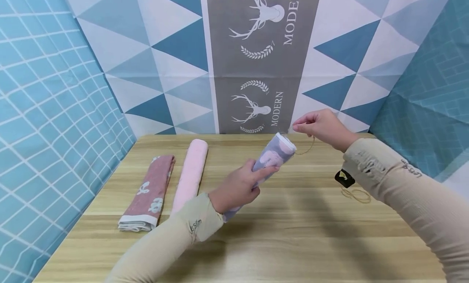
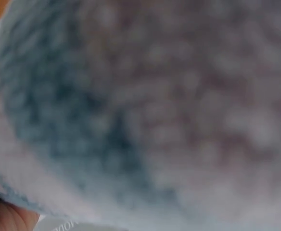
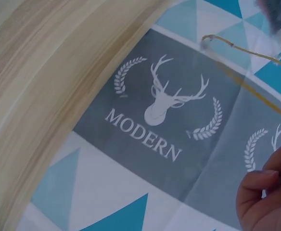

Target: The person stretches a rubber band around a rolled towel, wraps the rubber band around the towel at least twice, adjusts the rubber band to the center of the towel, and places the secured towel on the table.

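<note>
My left hand (image 1: 239, 185) grips a rolled grey-purple towel (image 1: 272, 156) with pale pink patches, raised at a slant over the table. Its white-edged end points up and away. In the left wrist view the blurred towel (image 2: 131, 115) fills nearly everything. Off to the right, my right hand (image 1: 324, 128) pinches a thin tan cord with thumb and forefinger. That cord (image 1: 311, 146) droops below the hand in a curve toward the towel's upper end. The right wrist view shows the cord (image 3: 256, 91) bending back in a loop, above the right hand (image 3: 270, 197).
On the wooden table (image 1: 293, 242), a dusty-pink folded towel (image 1: 150, 189) and a light pink rolled towel (image 1: 190, 173) lie at left. A black tag (image 1: 344, 178) with a gold mark and a loop of cord (image 1: 360, 196) lie under the right forearm. Patterned sheets (image 1: 183, 71) enclose the table.
</note>
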Motion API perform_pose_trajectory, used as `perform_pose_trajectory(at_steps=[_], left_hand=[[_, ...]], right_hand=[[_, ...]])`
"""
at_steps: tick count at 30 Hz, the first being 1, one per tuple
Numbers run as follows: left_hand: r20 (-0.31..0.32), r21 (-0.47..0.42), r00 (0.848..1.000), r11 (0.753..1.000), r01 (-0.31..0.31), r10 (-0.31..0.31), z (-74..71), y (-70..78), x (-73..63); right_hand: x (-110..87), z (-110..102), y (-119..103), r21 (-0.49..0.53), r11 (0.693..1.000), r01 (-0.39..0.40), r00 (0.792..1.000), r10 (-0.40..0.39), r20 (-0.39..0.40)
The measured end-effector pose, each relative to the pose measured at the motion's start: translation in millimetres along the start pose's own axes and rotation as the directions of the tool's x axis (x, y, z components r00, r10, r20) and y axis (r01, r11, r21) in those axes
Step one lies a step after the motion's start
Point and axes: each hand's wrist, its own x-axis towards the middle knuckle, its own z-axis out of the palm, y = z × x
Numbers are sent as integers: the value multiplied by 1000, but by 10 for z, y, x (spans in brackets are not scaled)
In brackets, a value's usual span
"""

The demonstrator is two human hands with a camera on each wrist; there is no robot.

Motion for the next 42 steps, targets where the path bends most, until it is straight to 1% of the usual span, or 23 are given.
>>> perform_pose_trajectory(at_steps=[5, 7, 9, 11, 13, 17, 20, 22, 25, 28, 30, 32, 33, 35, 37, 39, 40, 42], left_hand=[[-7, 64, 999, 997, -42, 42, 79, 29, 29], [-5, 87, 999, 995, -53, 54, 111, 38, 45], [-4, 100, 999, 994, -51, 52, 141, 42, 58], [-2, 96, 999, 995, -37, 38, 163, 43, 71], [-1, 87, 1000, 996, -8, 8, 174, 42, 83], [-2, 41, 996, 995, 93, -93, 172, 35, 112], [-18, -8, 983, 983, 182, -182, 151, 23, 132], [-36, -37, 975, 975, 219, -221, 132, 14, 138], [-58, -70, 963, 963, 259, -263, 106, 4, 143], [-67, -86, 955, 955, 282, -288, 92, -2, 143], [-70, -84, 955, 956, 281, -287, 87, -3, 144], [-67, -71, 963, 964, 257, -262, 91, -4, 141], [-63, -55, 969, 971, 235, -238, 95, -6, 140], [-54, -20, 983, 984, 176, -177, 108, -9, 138], [-40, 7, 992, 993, 120, -119, 125, -15, 133], [-28, 12, 996, 996, 86, -85, 140, -26, 125], [-27, 0, 996, 996, 86, -85, 143, -31, 121], [-34, -32, 992, 992, 119, -120, 142, -43, 115]], right_hand=[[14, 78, -82, -15, 1000, -12, 1000, 12, 16], [17, 111, -109, -37, 999, -4, 1000, 4, 18], [14, 144, -133, -62, 998, 12, 1000, -11, 19], [10, 180, -152, -86, 996, 36, 999, -34, 18], [4, 215, -172, -97, 993, 62, 998, -60, 21], [-15, 278, -193, -81, 991, 105, 994, -103, 23], [-39, 319, -187, -63, 991, 118, 993, -116, 32], [-61, 350, -177, -55, 990, 133, 991, -131, 32], [-90, 410, -146, -46, 981, 187, 982, -187, 3], [-106, 481, -92, -53, 962, 268, 961, -270, -56], [-113, 525, -62, -62, 942, 331, 938, -335, -88], [-115, 559, -48, -89, 909, 407, 903, -415, -113], [-114, 574, -51, -99, 891, 443, 883, -453, -120], [-107, 594, -69, -126, 848, 515, 841, -528, -121], [-93, 608, -91, -152, 811, 565, 806, -582, -110], [-80, 613, -102, -165, 789, 592, 787, -610, -93], [-77, 613, -102, -168, 785, 597, 784, -615, -86], [-79, 605, -86, -171, 789, 590, 789, -608, -85]])
